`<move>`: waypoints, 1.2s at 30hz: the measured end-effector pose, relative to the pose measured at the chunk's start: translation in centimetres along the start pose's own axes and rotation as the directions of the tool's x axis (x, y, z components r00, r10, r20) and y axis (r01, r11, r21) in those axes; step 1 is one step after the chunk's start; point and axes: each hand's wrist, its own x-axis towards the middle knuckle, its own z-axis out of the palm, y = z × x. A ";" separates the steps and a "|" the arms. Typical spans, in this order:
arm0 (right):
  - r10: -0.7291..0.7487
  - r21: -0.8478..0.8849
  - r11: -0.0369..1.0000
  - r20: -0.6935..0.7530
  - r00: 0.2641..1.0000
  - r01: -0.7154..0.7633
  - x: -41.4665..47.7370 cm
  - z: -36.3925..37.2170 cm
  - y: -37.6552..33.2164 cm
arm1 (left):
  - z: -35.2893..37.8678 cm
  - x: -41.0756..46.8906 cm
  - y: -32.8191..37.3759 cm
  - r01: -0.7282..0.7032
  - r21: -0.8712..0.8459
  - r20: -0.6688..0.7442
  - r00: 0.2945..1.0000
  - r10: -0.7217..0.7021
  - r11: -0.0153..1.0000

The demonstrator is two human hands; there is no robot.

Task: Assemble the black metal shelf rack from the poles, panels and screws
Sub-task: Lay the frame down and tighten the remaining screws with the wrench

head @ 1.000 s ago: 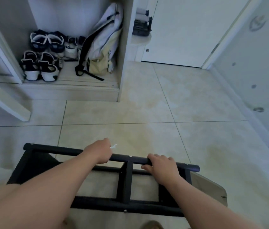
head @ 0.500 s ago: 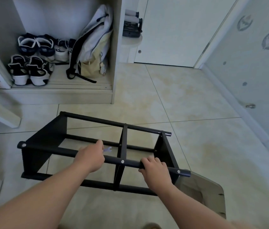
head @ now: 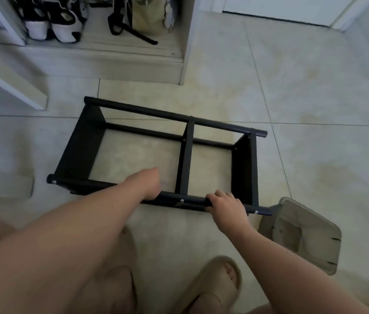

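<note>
The black metal shelf rack (head: 156, 155) lay on its side on the tiled floor (head: 315, 98), at the middle of the view, its four long poles joined by a solid panel at each end and a divider near the centre (silver screw heads showed along the near pole (head: 179, 201)). It looked fully framed, so the step in hand seemed to be handling the built frame rather than fastening parts. The right hand (head: 225, 205) was wrapped around the near pole at about 5 o'clock from the rack's centre. The left hand (head: 150, 184) reached to the same pole at about 6 o'clock; its fingers were hidden, so I could not tell whether it gripped. The next move likely called for both hands to tip the frame upright evenly. A beige plastic stool (head: 301, 234) touched the rack's near right corner. A shoe cabinet (head: 111, 60) stood at 12 o'clock.
</note>
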 end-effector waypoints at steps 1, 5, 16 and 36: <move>-0.008 -0.005 1.000 0.013 1.000 0.008 -0.1 0.6 0.0 | 0.7 0.1 0.0 0.003 0.022 0.024 1.000 -0.003 1.000; -0.026 -0.041 0.999 0.042 0.999 0.028 0.6 0.7 0.0 | 0.7 1.0 0.4 -0.016 0.066 0.095 0.995 0.010 0.998; -0.164 0.051 0.985 0.014 0.986 0.163 4.6 0.1 -1.9 | -10.0 4.1 3.3 -0.201 0.365 0.029 0.978 0.204 0.909; -0.362 -0.045 0.932 -0.160 0.918 0.359 6.9 3.4 -0.4 | 3.5 9.9 -1.9 -0.148 -0.566 0.241 0.911 0.334 0.811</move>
